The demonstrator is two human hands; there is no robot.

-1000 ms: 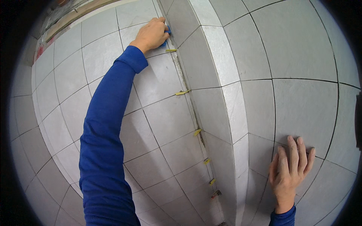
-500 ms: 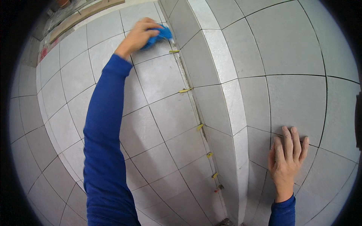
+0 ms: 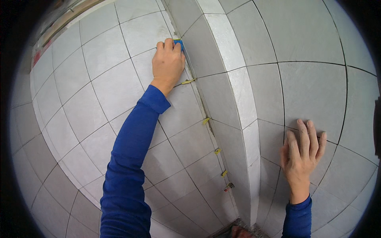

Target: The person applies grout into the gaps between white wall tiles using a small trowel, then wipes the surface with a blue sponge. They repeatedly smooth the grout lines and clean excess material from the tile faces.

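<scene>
Left hand (image 3: 168, 65), 11 o'clock: gripping cloth (image 3: 180, 42). Right hand (image 3: 302, 156), 4 o'clock: spread on tile (image 3: 313, 95). I'd keep pressure light near wedges (image 3: 205, 121).

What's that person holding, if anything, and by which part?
The left hand holds a blue thing, maybe a cloth; the hand hides most of it, so the gripped part can't be told. The right hand rests empty on gray tiles.

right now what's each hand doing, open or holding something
Left hand: closed, holding the blue cloth.
Right hand: open, fingers spread against the tiles, holding nothing visible.
</scene>
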